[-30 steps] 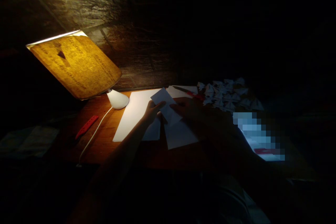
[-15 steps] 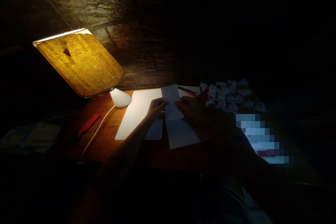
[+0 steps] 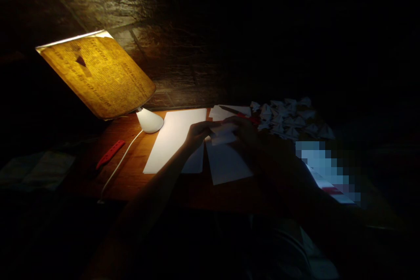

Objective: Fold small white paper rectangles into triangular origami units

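One small white paper (image 3: 223, 135), right of large sheet (image 3: 179, 140); left hand (image 3: 196, 135), right hand (image 3: 246, 132) closed on its left and right sides. Advisable: edges aligned evenly before pressing flat.

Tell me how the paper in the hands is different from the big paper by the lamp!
The held paper looks smaller than the big paper. The held paper is gripped; the big paper lies flat. The held paper looks dim; the big paper looks brighter. Both look white.
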### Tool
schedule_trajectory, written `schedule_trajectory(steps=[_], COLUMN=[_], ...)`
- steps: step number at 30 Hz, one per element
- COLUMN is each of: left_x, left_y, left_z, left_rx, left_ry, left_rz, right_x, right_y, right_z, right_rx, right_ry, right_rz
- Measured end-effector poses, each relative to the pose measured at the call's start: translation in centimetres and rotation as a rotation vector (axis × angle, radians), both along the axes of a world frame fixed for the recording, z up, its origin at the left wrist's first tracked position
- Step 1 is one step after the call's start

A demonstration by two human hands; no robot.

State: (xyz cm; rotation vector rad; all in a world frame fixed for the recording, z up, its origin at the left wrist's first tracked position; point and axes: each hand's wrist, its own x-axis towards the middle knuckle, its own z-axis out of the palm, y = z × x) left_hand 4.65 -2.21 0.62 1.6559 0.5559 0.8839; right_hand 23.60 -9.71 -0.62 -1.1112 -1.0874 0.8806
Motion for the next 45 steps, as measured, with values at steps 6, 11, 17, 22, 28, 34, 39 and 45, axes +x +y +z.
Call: schedule_trajectory(steps=[6, 11, 17, 22, 28, 34, 39, 45], left_x=[-0.3, -0.4, -0.4, -0.3, -0.4, 0.2, 0.3, 0.2], left_y=[0.2, 0.4, 0.2, 0.3, -0.1, -0.4, -0.5, -0.4], left_z=[0.5, 0.7, 0.7, 0.6, 0.9, 0.7, 0.6, 0.9], left_rx=[0.174, 0.237, 0.069, -0.167, -0.244, -0.014, 0.054, -0.093], left_ry=[0.021, -0.01, -0.149, -0.111, -0.106, 0.042, 0.114, -0.042], left_rz=[0.13, 0.239, 0.152, 0.082, -0.05, 0.01, 0.104, 0.128], right_x=[-0.4, -1.1, -1.3, -1.3, -1.2, -1.9, -2.2, -2.4], right_y=[-0.6, -1.5, -1.5, -1.1, -1.8, -2.6, -2.7, -2.7], right_z=[0.6, 1.6, 1.5, 0.8, 2.0, 2.2, 2.2, 1.8], right_rx=[-0.032, -0.138, -0.139, -0.057, -0.017, 0.055, 0.044, -0.041], right_ry=[0.157, 0.089, -0.087, -0.229, -0.353, -0.514, -0.524, -0.38], right_rz=[0.006, 0.029, -0.006, -0.042, -0.085, -0.04, -0.078, -0.086])
